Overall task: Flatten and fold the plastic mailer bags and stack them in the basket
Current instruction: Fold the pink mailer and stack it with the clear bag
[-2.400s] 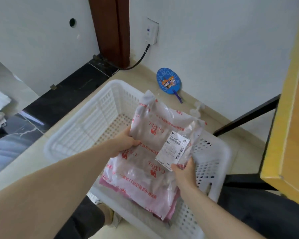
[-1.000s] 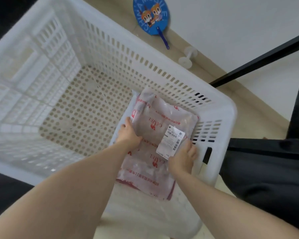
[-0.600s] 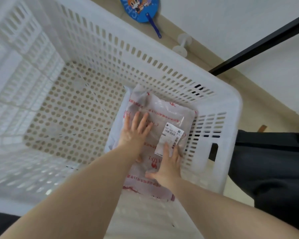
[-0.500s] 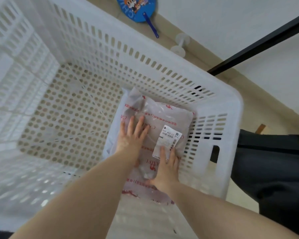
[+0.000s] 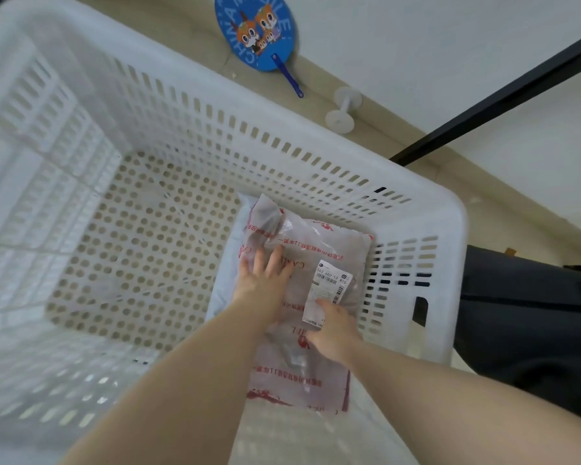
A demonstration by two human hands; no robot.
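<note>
Head view. Against the right-hand wall of the white perforated basket [image 5: 316, 152], a folded translucent mailer bag [image 5: 302, 360] with red print lies on the basket floor, placed at the side so that the perforated floor to its left is free for further bags. Beneath its left edge a white bag [image 5: 227, 273] shows, so this one tops a stack. Left hand [image 5: 264, 280] lies flat on the bag, fingers straight and spread, pressing and grasping nothing; judged purpose is to drive out trapped air and hold the fold. Right hand [image 5: 332, 327] likewise rests released on the bag, fingertips touching the lower edge of the white shipping label [image 5: 329, 290]; its exact finger pose is partly blurred. Beyond the basket, on the floor by the wall, lie a blue hand fan [image 5: 255, 31] and a small white spool [image 5: 342, 109].
</note>
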